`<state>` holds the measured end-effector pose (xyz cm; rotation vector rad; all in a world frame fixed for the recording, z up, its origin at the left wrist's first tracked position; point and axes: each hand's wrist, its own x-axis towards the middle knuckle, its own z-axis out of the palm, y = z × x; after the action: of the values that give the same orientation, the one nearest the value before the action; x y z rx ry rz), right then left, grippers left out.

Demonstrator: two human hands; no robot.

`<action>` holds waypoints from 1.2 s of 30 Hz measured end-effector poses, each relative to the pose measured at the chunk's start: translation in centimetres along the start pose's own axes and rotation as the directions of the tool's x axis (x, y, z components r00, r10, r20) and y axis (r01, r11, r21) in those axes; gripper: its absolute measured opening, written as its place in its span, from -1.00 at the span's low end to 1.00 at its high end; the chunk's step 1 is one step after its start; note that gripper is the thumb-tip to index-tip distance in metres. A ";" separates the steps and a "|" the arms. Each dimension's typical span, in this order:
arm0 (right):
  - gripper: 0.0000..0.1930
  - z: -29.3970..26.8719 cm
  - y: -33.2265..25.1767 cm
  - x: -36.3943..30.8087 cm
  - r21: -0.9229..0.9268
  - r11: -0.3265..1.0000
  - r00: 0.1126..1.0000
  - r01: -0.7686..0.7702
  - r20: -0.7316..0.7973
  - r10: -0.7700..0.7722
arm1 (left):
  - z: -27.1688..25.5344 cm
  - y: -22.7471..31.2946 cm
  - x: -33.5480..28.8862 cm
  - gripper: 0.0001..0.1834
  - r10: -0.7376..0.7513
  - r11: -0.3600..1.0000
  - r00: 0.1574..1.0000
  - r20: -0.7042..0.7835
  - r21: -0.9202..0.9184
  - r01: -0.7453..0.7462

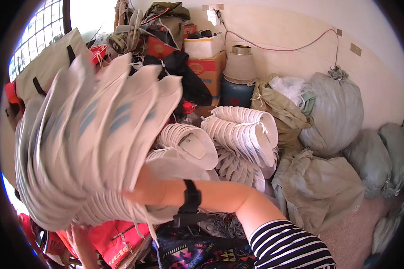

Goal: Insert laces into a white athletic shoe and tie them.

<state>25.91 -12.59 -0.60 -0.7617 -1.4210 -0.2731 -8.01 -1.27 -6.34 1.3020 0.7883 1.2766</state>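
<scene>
Right hand (pixel 143 190) grips fanned white mask stack (pixel 90 139)

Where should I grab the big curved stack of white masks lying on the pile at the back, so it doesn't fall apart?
Probably hold the curved stack of white masks with both hands, one at each end, coming from above and pressing inward. The cups are nested in a long bent row, so squeezing end to end should keep them together; lifting from the middle would likely let the row sag and split.

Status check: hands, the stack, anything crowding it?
Right hand pressed against big fanned stack of white moulded cup pieces. Left hand low beneath it. More white stacks close behind.
</scene>
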 end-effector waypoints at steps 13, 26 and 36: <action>-0.78 -31.4 10.4 4.0 -0.030 0.863 0.693 -0.504 -0.610 0.384 | 13.1 7.2 -6.8 -0.47 -0.036 0.937 0.754 0.656 0.283 -0.202; -0.62 -45.0 15.9 -17.5 -0.171 0.115 0.170 -0.979 -0.360 0.917 | 7.4 3.9 -8.4 -0.62 -0.480 0.866 0.755 0.447 0.378 0.327; -0.67 -41.3 16.3 -14.6 -0.668 0.151 0.480 -0.729 -0.341 0.808 | 6.9 2.3 -8.1 -0.63 -0.528 0.839 0.749 0.400 0.378 0.390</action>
<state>65.62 -30.00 -18.12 -2.1761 -0.7325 0.0320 -3.51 -11.12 -4.75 1.4466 0.8622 0.4049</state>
